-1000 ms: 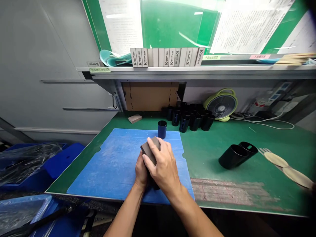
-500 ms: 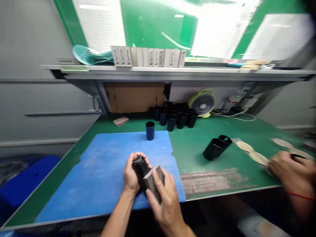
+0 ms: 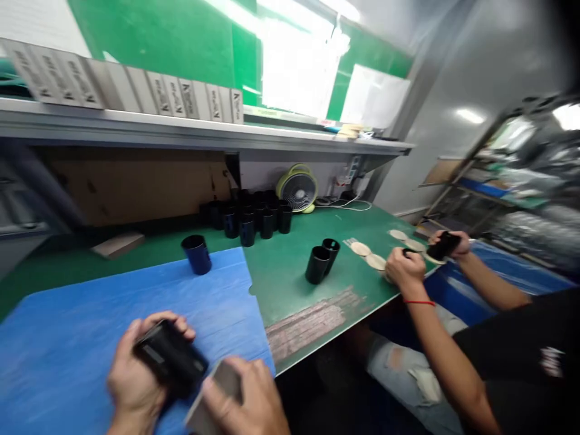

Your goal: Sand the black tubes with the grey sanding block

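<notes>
My left hand [image 3: 133, 377] is shut around a black cylindrical cup [image 3: 170, 359], which lies on its side above the blue mat [image 3: 90, 302]. My right hand [image 3: 247, 402] grips a grey sanding block [image 3: 222, 383] close to the cup's end, at the bottom edge of the view. I cannot tell whether block and cup touch. A dark blue cup [image 3: 197, 255] stands upright near the mat's far edge. Beyond the mat, several black cups [image 3: 254, 220] stand grouped at the back of the green bench [image 3: 290, 290].
Two black cups [image 3: 319, 264] stand on the green bench. At its right end, a co-worker's hands [image 3: 423, 257] hold a small black object above beige discs [image 3: 375, 261]. A fan [image 3: 298, 188] stands at the back, beneath a shelf [image 3: 181, 134] of white boxes.
The view has swung right, bringing the co-worker into sight. My hands are lower in the view, and the black cup now lies more sideways in my left hand.
</notes>
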`<state>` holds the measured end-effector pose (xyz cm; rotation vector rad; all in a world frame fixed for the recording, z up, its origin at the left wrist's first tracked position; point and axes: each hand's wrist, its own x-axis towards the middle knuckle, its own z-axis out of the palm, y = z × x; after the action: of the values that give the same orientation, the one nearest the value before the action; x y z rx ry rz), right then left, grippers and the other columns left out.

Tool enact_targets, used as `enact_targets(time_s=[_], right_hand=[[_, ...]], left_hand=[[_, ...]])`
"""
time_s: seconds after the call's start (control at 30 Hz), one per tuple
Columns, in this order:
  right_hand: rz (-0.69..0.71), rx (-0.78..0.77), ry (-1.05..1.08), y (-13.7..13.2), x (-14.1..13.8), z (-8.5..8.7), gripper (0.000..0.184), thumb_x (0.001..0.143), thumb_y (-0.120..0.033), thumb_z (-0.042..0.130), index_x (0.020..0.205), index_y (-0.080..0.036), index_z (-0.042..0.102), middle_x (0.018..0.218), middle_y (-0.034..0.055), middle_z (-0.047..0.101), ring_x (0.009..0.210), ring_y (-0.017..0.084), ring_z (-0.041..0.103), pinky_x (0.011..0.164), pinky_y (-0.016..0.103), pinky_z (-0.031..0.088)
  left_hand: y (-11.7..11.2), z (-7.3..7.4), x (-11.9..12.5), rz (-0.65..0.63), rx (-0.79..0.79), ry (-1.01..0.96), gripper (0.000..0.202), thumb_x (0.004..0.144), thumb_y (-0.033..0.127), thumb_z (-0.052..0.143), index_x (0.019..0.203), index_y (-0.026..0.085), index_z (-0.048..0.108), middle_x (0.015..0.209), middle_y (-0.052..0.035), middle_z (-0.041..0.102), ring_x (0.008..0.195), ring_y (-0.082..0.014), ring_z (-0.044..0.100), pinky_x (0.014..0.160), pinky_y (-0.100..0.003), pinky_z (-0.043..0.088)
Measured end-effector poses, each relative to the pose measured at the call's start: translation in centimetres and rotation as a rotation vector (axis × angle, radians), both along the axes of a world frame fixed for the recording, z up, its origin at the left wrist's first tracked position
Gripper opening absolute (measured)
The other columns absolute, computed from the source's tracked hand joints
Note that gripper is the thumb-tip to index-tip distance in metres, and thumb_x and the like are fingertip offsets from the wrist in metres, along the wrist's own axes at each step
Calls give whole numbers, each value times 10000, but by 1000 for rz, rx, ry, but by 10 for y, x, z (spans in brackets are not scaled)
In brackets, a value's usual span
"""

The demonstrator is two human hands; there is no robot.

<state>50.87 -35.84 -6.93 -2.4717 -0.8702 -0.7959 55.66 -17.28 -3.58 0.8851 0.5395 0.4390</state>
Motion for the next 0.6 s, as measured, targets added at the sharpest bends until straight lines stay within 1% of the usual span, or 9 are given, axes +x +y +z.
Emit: enact_targets(time_s=[0.03,0.07,0.13,0.17,0.27,0.37,0.43,0.5,0.6], right_hand=[[67,97,76,-10,0,-2,558,880,-472,640,1410,-311,570,1314,98,654,1060,311,696,811,441,629],[133,190,149,-18,4,-2,659,888,-434,634,1502,-257,471,1416,131,583,1202,338,634,926,482,593],[200,290,233,-22,21,5,726,938,-342,594,1590,-204,305,1499,157,501,1355,349,514,1059,530,505],[219,320,251,-19,29,9,715,960,-315,574,1600,-209,273,1506,156,492,1378,344,488,1082,544,480],[265,392,292,-6,39,15,686,983,-304,565,1595,-206,270,1508,154,480,1388,332,467,1096,552,465],[312,387,297,4,25,10,671,976,-274,572,1577,-174,293,1510,163,467,1386,324,460,1092,532,479],[353,326,256,12,15,6,666,962,-250,584,1568,-169,322,1519,172,450,1373,339,464,1060,528,500],[366,282,202,30,14,8,655,955,-220,583,1565,-182,346,1530,179,431,1342,350,479,1017,530,517],[326,292,161,70,33,28,573,964,-224,570,1519,-178,436,1509,197,438,1273,352,506,993,544,505]], left_hand=[[-2,0,-1,-2,8,-36,378,777,553,594,754,182,665,639,-42,660,570,-202,619,560,-302,522],[-2,-1,-2,-17,11,-73,378,792,548,587,774,178,665,639,-40,653,562,-199,622,557,-297,515],[-1,-3,-5,-77,4,-166,354,846,519,572,833,177,662,680,-34,655,589,-189,636,595,-291,516],[0,-5,-5,-106,-11,-196,348,867,509,565,861,175,664,697,-34,654,602,-184,638,610,-287,513],[5,-6,-8,-179,-58,-233,353,907,506,551,866,171,655,731,-37,648,620,-173,637,627,-278,501],[6,-5,-9,-195,-88,-230,406,918,554,540,827,171,638,734,-42,651,612,-174,637,621,-279,496],[6,-6,-7,-176,-100,-216,441,910,590,533,810,172,631,719,-43,652,598,-181,637,601,-284,492],[8,-10,-6,-147,-97,-193,445,897,593,540,789,171,632,685,-38,644,575,-182,628,588,-289,490],[11,-18,-5,-12,-37,-151,353,867,500,608,758,166,654,694,-34,657,625,-175,635,663,-293,515]])
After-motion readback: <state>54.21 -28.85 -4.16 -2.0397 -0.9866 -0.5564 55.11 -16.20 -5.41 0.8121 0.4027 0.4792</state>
